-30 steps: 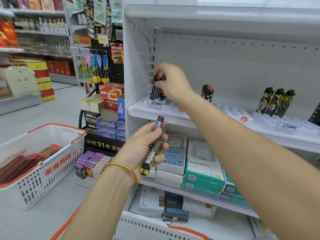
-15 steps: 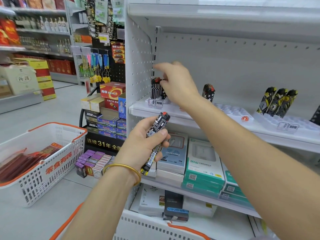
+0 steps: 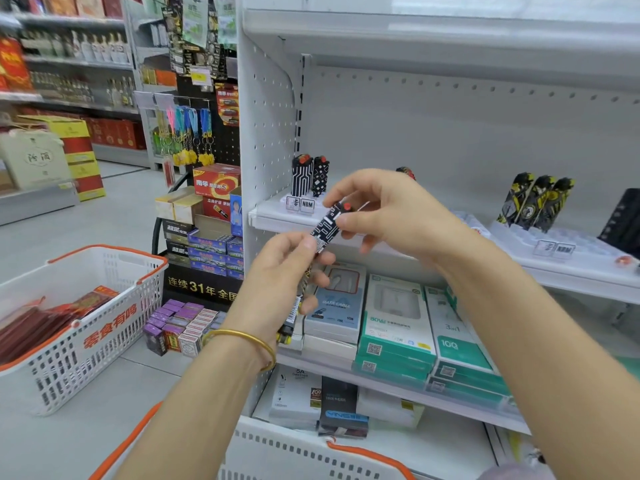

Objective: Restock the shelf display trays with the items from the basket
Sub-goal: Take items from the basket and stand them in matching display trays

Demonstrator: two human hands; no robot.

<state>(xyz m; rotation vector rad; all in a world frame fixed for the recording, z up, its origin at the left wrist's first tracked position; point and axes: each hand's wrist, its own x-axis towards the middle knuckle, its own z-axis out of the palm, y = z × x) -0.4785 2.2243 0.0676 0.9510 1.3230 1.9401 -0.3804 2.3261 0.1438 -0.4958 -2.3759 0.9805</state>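
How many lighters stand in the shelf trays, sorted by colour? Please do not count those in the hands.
Black-and-white lighters: 2
Yellow-and-black lighters: 3
Dark lighter with red spots, half hidden behind the right hand: 1
Total: 6, leaving out the dark items cut off at the right edge, which cannot be counted.

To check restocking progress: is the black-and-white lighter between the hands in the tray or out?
Out. The lighter is tilted in the air, right hand pinching its top, left hand its lower end.
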